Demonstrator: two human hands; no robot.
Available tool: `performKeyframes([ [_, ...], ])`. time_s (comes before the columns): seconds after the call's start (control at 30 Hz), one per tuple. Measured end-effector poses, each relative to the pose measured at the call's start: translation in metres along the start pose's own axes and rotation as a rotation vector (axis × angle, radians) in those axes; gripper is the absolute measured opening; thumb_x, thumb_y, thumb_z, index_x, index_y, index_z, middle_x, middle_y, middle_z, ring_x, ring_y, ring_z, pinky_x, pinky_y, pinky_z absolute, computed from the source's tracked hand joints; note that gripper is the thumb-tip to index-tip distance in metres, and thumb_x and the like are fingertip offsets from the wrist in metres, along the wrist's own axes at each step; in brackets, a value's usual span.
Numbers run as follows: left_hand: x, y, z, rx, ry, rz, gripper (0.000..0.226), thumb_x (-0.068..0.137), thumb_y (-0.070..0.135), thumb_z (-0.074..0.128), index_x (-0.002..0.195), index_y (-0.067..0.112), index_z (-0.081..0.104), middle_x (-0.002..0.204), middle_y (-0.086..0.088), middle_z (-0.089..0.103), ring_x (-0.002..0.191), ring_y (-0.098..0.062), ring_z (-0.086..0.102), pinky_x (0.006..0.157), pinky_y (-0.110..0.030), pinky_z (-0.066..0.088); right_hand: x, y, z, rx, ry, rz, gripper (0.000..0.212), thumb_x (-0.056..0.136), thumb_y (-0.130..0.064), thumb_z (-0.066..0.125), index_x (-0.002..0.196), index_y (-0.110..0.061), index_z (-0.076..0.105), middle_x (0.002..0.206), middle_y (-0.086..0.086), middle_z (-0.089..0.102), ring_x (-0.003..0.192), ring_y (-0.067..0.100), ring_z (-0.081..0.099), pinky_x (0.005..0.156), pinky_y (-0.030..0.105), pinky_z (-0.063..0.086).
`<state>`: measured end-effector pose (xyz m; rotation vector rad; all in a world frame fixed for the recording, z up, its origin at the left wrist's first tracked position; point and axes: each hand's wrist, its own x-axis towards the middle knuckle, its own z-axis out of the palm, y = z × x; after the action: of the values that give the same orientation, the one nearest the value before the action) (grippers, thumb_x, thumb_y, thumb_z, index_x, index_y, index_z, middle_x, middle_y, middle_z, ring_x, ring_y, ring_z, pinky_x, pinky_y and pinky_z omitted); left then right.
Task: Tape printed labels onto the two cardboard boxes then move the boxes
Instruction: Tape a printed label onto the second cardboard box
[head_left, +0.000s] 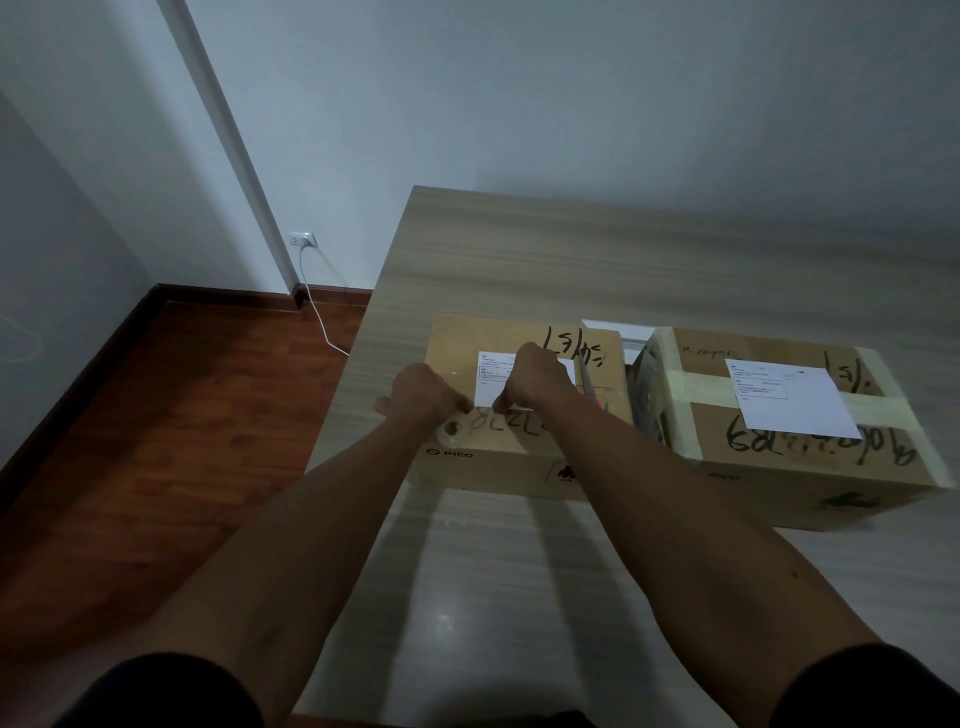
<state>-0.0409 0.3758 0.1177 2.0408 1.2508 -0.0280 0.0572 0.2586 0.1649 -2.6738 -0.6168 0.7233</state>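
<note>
Your left hand (423, 395) is gripping the tape roll (453, 431) while your right hand (535, 379) is pinching tape at the label (501, 387) on the left cardboard box (524, 462). Pulling unevenly is likely risking a skewed, wrinkled label.

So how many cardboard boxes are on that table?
2. The left box sits under both hands, near the table's left edge. The right box stands beside it, wrapped in pale tape. Something white behind them is partly hidden.

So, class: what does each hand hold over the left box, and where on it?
The left hand holds a clear tape roll by its rim; the right hand seems to pinch the tape's free end at the label's near edge.
</note>
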Motion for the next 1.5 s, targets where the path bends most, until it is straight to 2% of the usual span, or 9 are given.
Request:
performKeyframes([
  [0.43,0.007,-0.004,-0.005,-0.024,-0.052,0.024,0.049,0.056,0.041,0.097,0.078,0.016,0.062,0.082,-0.002,0.065,0.092,-0.027,0.067,0.093,-0.050,0.054,0.007,0.018,0.005,0.098,-0.005,0.019,0.057,0.069,-0.024,0.094,0.100,-0.009,0.049,0.094,0.007,0.058,0.088,0.024,0.057,0.061,0.029,0.045],
  [0.53,-0.004,-0.008,-0.009,-0.176,-0.014,0.150,0.034,0.069,0.033,0.087,0.084,0.017,0.061,0.088,-0.001,0.067,0.085,-0.020,0.064,0.080,-0.039,0.055,0.010,0.035,0.007,0.169,0.148,0.030,0.030,0.082,-0.022,0.078,0.099,-0.008,0.057,0.102,0.010,0.067,0.082,0.024,0.061,0.053,0.026,0.040],
  [0.63,-0.018,-0.018,-0.012,-0.216,-0.011,0.377,0.030,0.082,0.037,0.080,0.094,0.018,0.060,0.085,0.002,0.065,0.073,-0.013,0.059,0.063,-0.030,0.047,0.002,0.058,0.006,0.137,0.358,0.090,0.016,0.090,-0.017,0.061,0.104,-0.009,0.060,0.104,0.010,0.065,0.092,0.029,0.062,0.067,0.033,0.049],
  [0.8,-0.034,-0.041,-0.013,-0.009,-0.091,0.580,0.070,0.066,0.066,0.080,0.118,0.023,0.062,0.106,0.002,0.060,0.092,-0.014,0.059,0.076,-0.035,0.055,-0.009,0.089,0.005,0.065,0.437,0.186,0.014,0.085,-0.020,0.063,0.094,-0.009,0.063,0.100,0.013,0.069,0.096,0.034,0.067,0.080,0.044,0.059],
  [0.93,-0.043,-0.046,-0.013,0.125,-0.101,0.629,0.069,0.064,0.049,0.086,0.123,0.020,0.063,0.116,-0.002,0.056,0.103,-0.021,0.057,0.086,-0.039,0.055,-0.022,0.093,0.007,0.113,0.399,0.218,0.013,0.085,-0.012,0.068,0.076,-0.010,0.058,0.091,0.013,0.070,0.088,0.034,0.069,0.080,0.046,0.060],
  [1.07,-0.047,-0.047,-0.010,0.112,-0.070,0.655,0.064,0.072,0.034,0.086,0.129,0.014,0.065,0.116,-0.005,0.059,0.101,-0.021,0.058,0.086,-0.036,0.053,-0.029,0.093,0.010,0.214,0.427,0.237,0.008,0.089,-0.011,0.067,0.085,-0.007,0.061,0.093,0.014,0.070,0.087,0.034,0.070,0.076,0.043,0.061],
  [1.2,-0.059,-0.038,0.001,0.059,-0.077,0.705,0.061,0.071,0.029,0.085,0.126,0.012,0.063,0.114,-0.003,0.061,0.098,-0.019,0.059,0.083,-0.032,0.052,-0.043,0.098,0.016,0.311,0.448,0.249,0.014,0.091,-0.017,0.067,0.084,-0.005,0.070,0.081,0.010,0.073,0.071,0.028,0.070,0.049,0.025,0.046],
  [1.4,-0.085,-0.019,0.031,0.031,-0.094,0.815,0.056,0.071,0.024,0.089,0.120,0.013,0.064,0.116,0.000,0.049,0.101,-0.015,0.049,0.085,-0.026,0.042,-0.071,0.115,0.027,0.434,0.487,0.271,0.029,0.080,-0.037,0.062,0.081,-0.010,0.073,0.074,0.004,0.072,0.064,0.024,0.071,0.057,0.035,0.061],
  [1.5,-0.101,-0.010,0.048,0.042,-0.098,0.835,0.056,0.072,0.027,0.088,0.121,0.014,0.065,0.113,0.000,0.051,0.098,-0.015,0.051,0.084,-0.029,0.045,-0.091,0.121,0.025,0.501,0.474,0.225,0.014,0.086,-0.026,0.070,0.083,-0.013,0.068,0.075,0.004,0.066,0.057,0.017,0.061,0.043,0.017,0.035],
])
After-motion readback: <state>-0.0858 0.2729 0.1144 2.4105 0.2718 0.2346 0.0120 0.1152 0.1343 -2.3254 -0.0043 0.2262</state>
